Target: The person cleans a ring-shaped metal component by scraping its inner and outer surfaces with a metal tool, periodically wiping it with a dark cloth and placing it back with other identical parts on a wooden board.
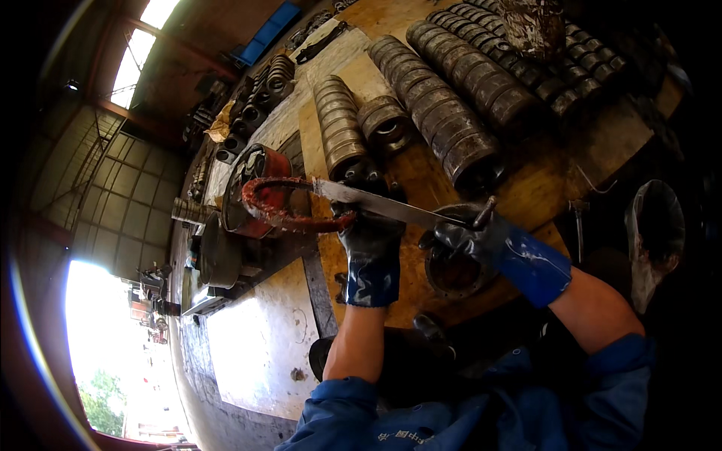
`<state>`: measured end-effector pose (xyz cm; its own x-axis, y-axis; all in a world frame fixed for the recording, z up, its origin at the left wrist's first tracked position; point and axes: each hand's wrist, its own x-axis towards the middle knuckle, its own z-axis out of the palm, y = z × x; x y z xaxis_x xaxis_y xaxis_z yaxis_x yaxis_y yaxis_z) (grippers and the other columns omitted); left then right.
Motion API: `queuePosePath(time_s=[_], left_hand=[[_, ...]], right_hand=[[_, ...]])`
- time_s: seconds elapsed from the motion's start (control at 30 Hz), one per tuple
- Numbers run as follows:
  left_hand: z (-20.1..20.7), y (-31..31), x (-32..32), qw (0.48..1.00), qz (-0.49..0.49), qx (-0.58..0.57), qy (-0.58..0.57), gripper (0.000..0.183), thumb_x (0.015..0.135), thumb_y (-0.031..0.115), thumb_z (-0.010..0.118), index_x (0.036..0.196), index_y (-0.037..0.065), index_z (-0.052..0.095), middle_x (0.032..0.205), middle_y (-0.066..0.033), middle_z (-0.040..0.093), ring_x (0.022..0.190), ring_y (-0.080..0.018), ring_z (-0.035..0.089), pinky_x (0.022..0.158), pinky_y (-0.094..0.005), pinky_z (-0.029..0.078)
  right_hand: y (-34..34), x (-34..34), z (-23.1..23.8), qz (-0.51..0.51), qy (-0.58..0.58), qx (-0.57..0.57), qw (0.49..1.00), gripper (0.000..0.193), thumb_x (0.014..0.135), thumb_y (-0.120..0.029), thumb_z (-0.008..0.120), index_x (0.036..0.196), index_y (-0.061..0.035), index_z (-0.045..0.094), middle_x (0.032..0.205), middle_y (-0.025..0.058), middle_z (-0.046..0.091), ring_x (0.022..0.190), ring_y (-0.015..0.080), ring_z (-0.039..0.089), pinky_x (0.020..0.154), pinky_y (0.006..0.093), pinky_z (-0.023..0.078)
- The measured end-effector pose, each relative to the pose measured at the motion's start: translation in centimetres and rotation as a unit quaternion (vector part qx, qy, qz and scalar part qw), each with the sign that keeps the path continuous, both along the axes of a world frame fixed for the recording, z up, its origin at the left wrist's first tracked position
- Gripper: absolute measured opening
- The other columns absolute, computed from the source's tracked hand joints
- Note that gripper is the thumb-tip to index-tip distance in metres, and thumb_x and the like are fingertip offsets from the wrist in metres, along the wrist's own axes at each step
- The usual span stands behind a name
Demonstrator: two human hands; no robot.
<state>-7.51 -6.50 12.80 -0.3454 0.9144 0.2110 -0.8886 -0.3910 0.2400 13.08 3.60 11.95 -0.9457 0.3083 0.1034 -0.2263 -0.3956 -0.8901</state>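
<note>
A long flat metal strip [391,207] slants across the middle, and my right hand [470,229] is closed on its right end. At the strip's other end is a curved red loop [259,207], thickly smeared with what looks like red grease. My left hand [370,229] is behind the strip, closed, where the loop's lower end meets the glove. What its fingers grip is partly hidden. Both hands wear black gloves with blue cuffs. Under my right hand lies a dark ring-shaped part [451,274]. A red bucket [278,164] stands behind the loop.
Long rows of stacked metal rings [432,101] lie across the bench beyond my hands, with a short stack [338,124] nearer the left. A single ring piece [385,120] sits between them. A pale sheet [259,338] covers the bench at left. A dirty cylindrical container [532,26] stands far right.
</note>
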Motion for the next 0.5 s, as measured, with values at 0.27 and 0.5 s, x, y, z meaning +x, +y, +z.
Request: queuePosePath(time_s=[0.27,0.5], left_hand=[[-5.1,1.2,-3.5,0.977,0.080,-0.046,0.191,0.060,0.076,0.041,0.070,0.129,0.018,0.053,0.125,-0.0073,0.057,0.116,-0.0264,0.054,0.100,-0.0509,0.042],[-8.4,-1.2,-10.1,0.995,0.021,-0.012,0.099,0.043,0.085,0.030,0.063,0.124,0.016,0.055,0.121,-0.0053,0.059,0.112,-0.0264,0.056,0.095,-0.0483,0.046]], right_hand=[[-0.2,1.3,-1.2,0.122,-0.006,-0.244,0.962,0.042,0.093,-0.026,0.058,0.123,0.0030,0.050,0.102,0.0181,0.066,0.080,0.0217,0.068,0.067,0.0315,0.058],[-0.5,2.1,0.6,0.141,-0.017,-0.295,0.945,0.048,0.090,-0.028,0.062,0.120,0.0063,0.049,0.096,0.0177,0.067,0.074,0.0216,0.067,0.064,0.0321,0.057]])
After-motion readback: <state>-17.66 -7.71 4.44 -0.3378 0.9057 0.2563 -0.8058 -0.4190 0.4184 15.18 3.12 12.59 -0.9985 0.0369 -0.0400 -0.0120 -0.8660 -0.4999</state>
